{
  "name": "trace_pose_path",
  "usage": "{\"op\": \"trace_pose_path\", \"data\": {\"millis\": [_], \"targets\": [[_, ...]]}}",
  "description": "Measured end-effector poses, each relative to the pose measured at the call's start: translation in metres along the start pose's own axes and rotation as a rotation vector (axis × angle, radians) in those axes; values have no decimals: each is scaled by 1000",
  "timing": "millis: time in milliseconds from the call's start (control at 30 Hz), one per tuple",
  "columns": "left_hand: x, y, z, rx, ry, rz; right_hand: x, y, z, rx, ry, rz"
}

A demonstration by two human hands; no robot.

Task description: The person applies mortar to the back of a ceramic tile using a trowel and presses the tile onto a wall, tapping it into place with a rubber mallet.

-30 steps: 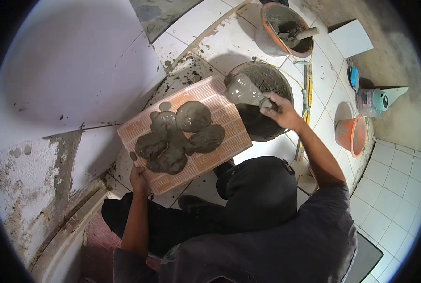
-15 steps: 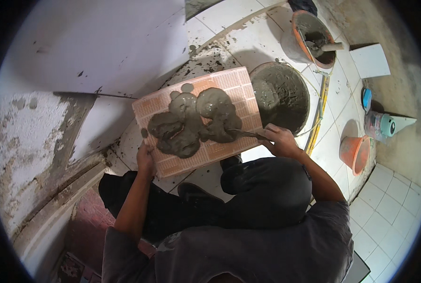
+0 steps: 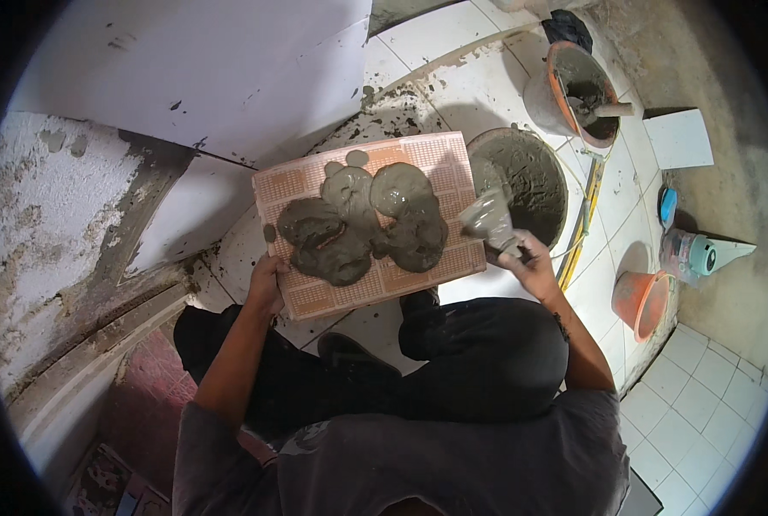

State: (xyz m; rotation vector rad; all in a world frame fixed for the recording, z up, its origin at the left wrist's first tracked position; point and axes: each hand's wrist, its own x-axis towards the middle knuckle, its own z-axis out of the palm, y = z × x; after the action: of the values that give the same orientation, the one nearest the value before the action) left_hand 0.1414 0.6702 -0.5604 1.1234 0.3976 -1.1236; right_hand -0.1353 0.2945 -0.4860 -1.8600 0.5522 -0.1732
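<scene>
Both hands are occupied as I watch from the head camera: the left hand (image 3: pixel 265 285) clamps the tile (image 3: pixel 454 165) by its edge at about 8 o'clock of the slab, thumb on the face, and the right hand (image 3: pixel 534 265), off its 3 o'clock side, is curled round the trowel (image 3: pixel 490 220). Nearest me is the dark-trousered lap (image 3: pixel 487 361); just past it the tile is held patterned side up, tilted a little. Grey mortar (image 3: pixel 414 232) lies across its middle in thick, rounded lobes, while the corners and a broad margin are bare, so I'd judge the loading well along and the spreading hardly begun: the heaps look unlevelled, and the rim has only stray blobs. The trowel's smeared blade overlaps the tile's right edge in my view; whether they touch, I can't tell. Beyond, at 2 o'clock, the basin (image 3: pixel 549 163) has mortar clinging inside, though I can't tell how much is left to scoop. At 3 o'clock a yellow level (image 3: pixel 578 232) lies on the floor, with an orange bucket (image 3: pixel 626 294) farther out. Farther off, between 1 and 2 o'clock, a larger bucket (image 3: pixel 543 105) has a tool handle (image 3: pixel 614 110) sticking out of it.
</scene>
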Motion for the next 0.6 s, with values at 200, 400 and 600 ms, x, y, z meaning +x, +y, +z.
{"op": "trace_pose_path", "data": {"millis": [200,400,600], "targets": [[2,10,-5,81,-64,-85,27,24,-55,8,112,404],[-3,42,-3,188,-313,-172,62,36,-35,-800,-50,384],[-3,52,3,208,-443,-222,69,15,3,-524,-192,374]]}}
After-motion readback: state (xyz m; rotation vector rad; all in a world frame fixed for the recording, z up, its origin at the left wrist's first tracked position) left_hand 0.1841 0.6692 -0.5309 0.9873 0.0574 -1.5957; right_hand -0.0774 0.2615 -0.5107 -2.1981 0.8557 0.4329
